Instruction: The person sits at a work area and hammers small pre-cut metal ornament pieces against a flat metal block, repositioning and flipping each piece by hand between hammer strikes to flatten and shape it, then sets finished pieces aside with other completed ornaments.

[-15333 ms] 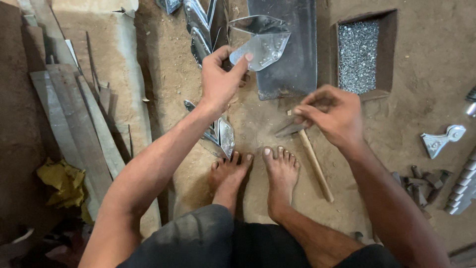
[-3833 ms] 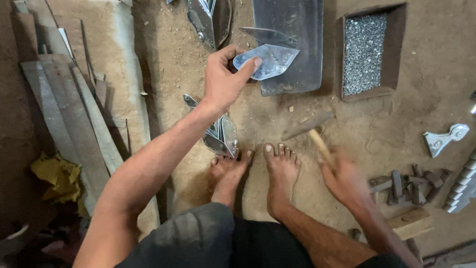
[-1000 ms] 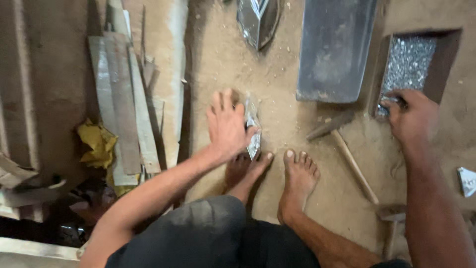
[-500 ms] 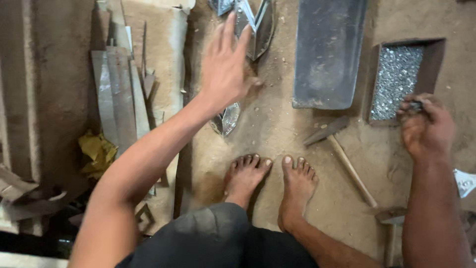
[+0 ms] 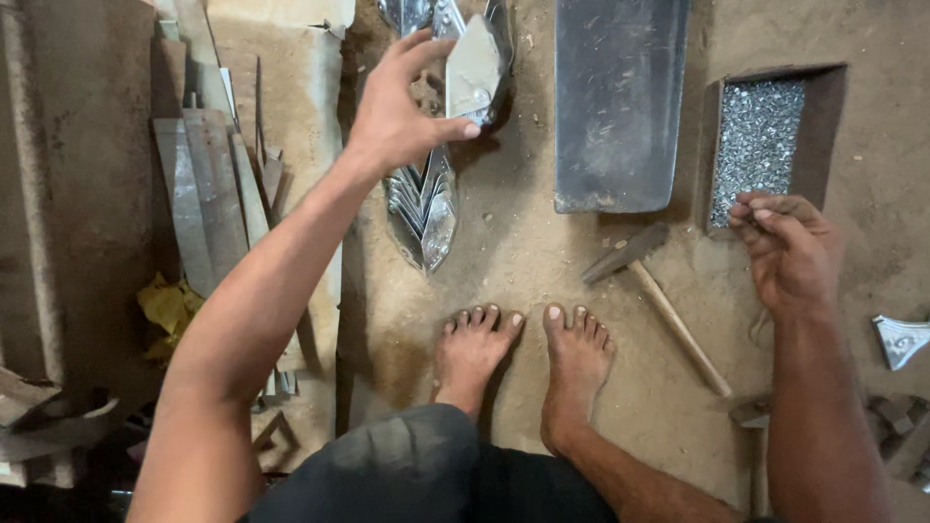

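The left hand (image 5: pixel 402 111) hovers, fingers spread, over a stack of pointed sheet-metal blanks (image 5: pixel 426 199) on the sandy floor: likely light, stiff, sharp-edged, best pinched by a flat face, while the right hand (image 5: pixel 790 247) pinches small rivets by the tray (image 5: pixel 758 145)

Bare dirt floor (image 5: pixel 513 257) between metal stacks (image 5: pixel 426 208)

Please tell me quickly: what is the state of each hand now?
Left hand: open, fingers spread above the stacked pointed metal pieces, holding nothing.
Right hand: fingertips pinched together beside the tray of small metal bits; what it pinches cannot be told.
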